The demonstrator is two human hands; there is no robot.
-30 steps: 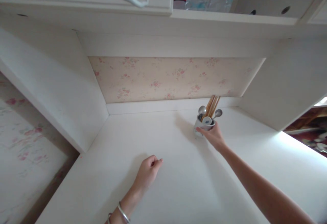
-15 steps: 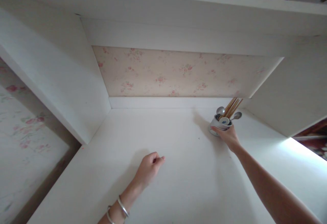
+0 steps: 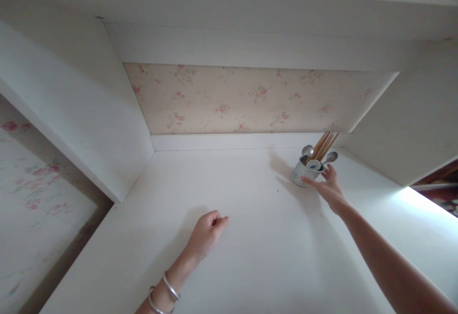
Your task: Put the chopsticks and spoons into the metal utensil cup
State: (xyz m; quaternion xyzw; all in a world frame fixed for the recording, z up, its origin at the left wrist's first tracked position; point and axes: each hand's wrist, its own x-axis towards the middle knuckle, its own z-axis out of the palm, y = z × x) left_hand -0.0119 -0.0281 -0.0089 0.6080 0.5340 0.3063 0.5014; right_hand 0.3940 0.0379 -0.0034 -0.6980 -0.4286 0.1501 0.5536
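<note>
At the back right of the white desk stands a white utensil holder [image 3: 299,172] with small holes in its side. Several wooden chopsticks [image 3: 325,147], a metal spoon [image 3: 307,151] leaning left and another spoon [image 3: 332,156] leaning right stick out of it, along with a white ceramic piece [image 3: 313,165] with a blue mark. My right hand [image 3: 331,191] is at the holder's near right side, thumb and fingers spread, loosely around it; whether the thumb still touches is unclear. My left hand [image 3: 207,230] rests in a loose fist over the desk, nothing visible in it.
The white desk top [image 3: 232,185] lies under a white overhead shelf [image 3: 250,8]. White side panels [image 3: 71,94] stand left and right, with flowered wallpaper [image 3: 229,99] behind. At the upper right, parts of stored items show on the shelf.
The fingers of my right hand have loosened from around the utensil holder and drawn slightly to the right. The holder stays in its place. My left hand has hardly moved.
</note>
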